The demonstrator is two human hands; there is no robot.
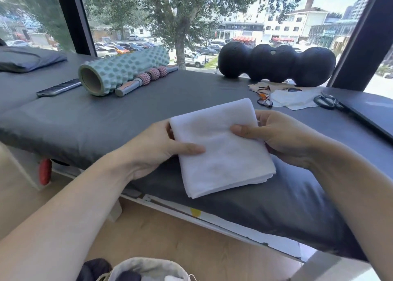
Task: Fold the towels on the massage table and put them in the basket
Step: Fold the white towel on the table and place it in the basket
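Note:
A white towel [221, 146], folded into a thick rectangle, is held just above the near edge of the grey massage table [106, 119]. My left hand [157, 149] grips its left edge, thumb on top and fingers underneath. My right hand [276, 136] grips its right edge the same way. The light fabric basket [148, 266] sits on the floor at the bottom of the view, below my arms, with dark and light cloth inside.
On the table's far side lie a teal foam roller [121, 70], a pink-beaded massage stick [146, 78], a phone [58, 87], a black peanut-shaped roller [276, 64], glasses [263, 95] on a white cloth [295, 99], and a dark laptop [370, 112]. A dark pillow [27, 59] lies far left.

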